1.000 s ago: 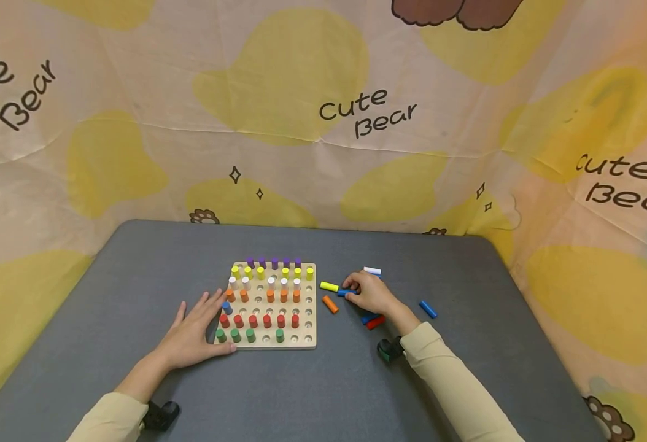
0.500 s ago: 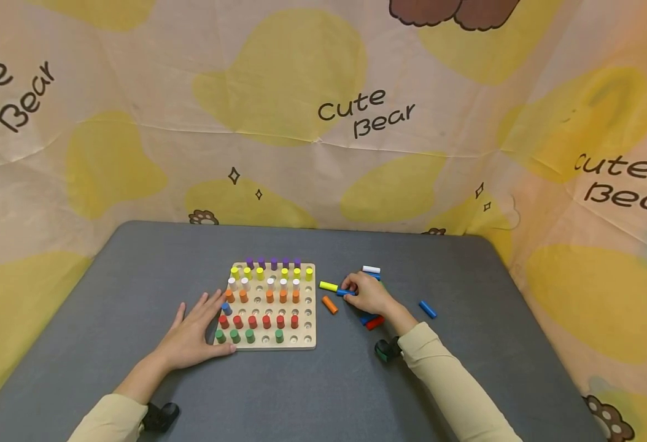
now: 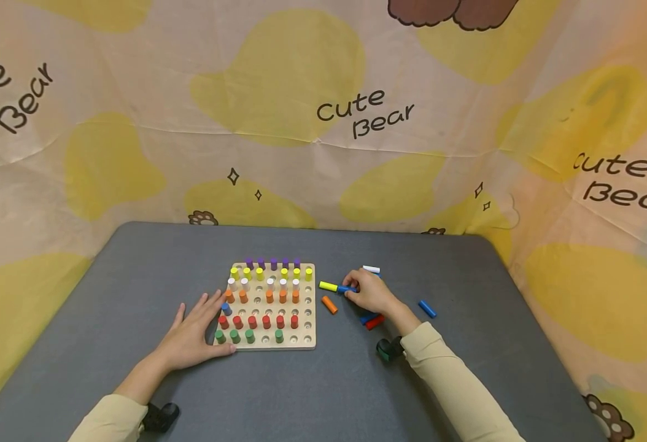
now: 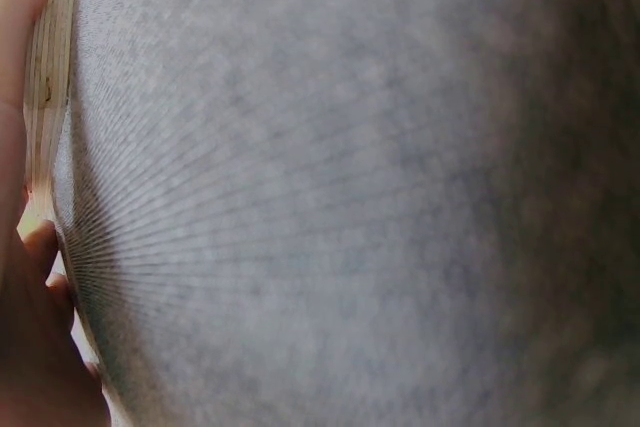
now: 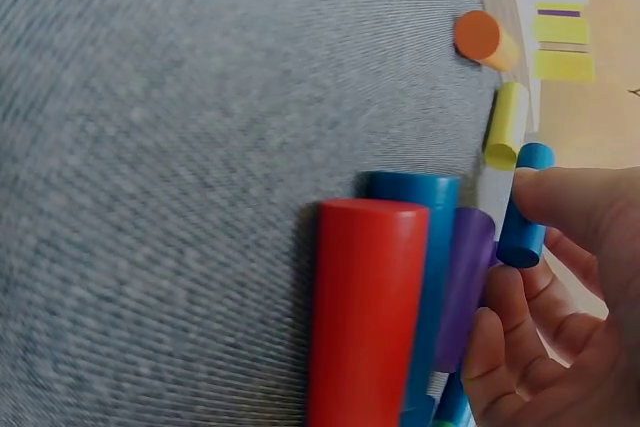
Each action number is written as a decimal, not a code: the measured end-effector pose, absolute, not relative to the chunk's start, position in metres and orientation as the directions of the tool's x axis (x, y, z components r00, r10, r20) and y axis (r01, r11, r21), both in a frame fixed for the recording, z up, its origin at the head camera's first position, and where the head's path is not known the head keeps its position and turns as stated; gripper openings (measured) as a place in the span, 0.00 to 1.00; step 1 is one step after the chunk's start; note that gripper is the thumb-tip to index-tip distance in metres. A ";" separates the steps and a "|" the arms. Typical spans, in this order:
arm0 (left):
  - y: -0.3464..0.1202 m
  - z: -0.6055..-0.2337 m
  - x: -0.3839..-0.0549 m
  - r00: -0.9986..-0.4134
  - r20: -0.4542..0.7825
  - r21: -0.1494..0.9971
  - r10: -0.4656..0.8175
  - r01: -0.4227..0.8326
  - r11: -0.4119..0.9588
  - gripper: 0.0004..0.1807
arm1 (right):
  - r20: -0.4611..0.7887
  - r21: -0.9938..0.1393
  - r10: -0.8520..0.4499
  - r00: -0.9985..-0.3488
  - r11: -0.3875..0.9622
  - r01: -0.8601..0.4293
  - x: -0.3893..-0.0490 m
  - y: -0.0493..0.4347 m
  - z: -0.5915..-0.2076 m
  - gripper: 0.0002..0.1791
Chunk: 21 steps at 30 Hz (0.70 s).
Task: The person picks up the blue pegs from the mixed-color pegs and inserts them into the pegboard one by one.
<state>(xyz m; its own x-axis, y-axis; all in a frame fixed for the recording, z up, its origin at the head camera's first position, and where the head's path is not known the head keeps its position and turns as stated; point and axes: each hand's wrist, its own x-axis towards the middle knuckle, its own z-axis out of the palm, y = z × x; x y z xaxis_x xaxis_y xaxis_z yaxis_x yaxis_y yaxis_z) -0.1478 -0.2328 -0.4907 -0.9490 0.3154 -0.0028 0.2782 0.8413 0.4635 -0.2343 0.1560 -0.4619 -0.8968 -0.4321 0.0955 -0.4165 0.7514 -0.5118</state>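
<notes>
A pale wooden pegboard (image 3: 301, 330) stands on the grey table with rows of coloured pegs in its holes. My left hand (image 3: 191, 336) rests at its left side, fingers spread along the edge and thumb on the near corner. In the left wrist view, the thumb (image 4: 14, 37) lies against the board's layered wooden side (image 4: 50, 77). Right of the board, my right hand (image 3: 371, 292) pinches a blue peg (image 5: 526, 222) between thumb and fingers. That peg is tilted, its end close to a yellow peg (image 3: 328, 286). One blue peg (image 3: 226, 309) stands alone in its row.
An orange peg (image 3: 329, 304) lies between board and right hand. Below the hand lie a red peg (image 5: 368, 317) and a purple peg (image 5: 465, 287). A white peg (image 3: 371, 269) is behind the hand, another loose blue peg (image 3: 427, 308) farther right. Patterned cloth (image 3: 279, 80) surrounds the table.
The right hand and its blue peg have shifted slightly away from me and to the right. The left hand and the board keep their places.
</notes>
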 end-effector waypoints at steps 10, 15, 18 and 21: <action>-0.232 -0.491 -0.147 -0.949 -0.003 0.462 0.316 0.279 0.842 0.60 | 0.112 -0.519 -0.412 -0.904 0.752 -0.407 -0.235 0.154 -0.458 0.07; -0.232 -0.490 -0.147 -0.948 -0.001 0.465 0.319 0.282 0.839 0.60 | 0.104 -0.508 -0.405 -0.908 0.764 -0.398 -0.235 0.150 -0.456 0.06; -0.232 -0.490 -0.147 -0.948 0.000 0.468 0.318 0.281 0.838 0.60 | 0.115 -0.509 -0.409 -0.905 0.758 -0.407 -0.234 0.148 -0.455 0.07; -0.232 -0.490 -0.147 -0.949 0.000 0.466 0.316 0.280 0.839 0.60 | 0.129 -0.514 -0.418 -0.899 0.747 -0.421 -0.233 0.144 -0.452 0.07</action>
<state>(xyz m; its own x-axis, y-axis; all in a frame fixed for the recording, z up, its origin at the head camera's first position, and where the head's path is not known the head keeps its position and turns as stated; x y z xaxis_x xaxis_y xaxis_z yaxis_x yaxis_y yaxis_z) -0.1467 -0.2322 -0.4903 -0.9487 0.3163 0.0004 0.2800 0.8393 0.4661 -0.2329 0.1440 -0.4524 -0.8994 -0.4175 0.1294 -0.4208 0.7471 -0.5145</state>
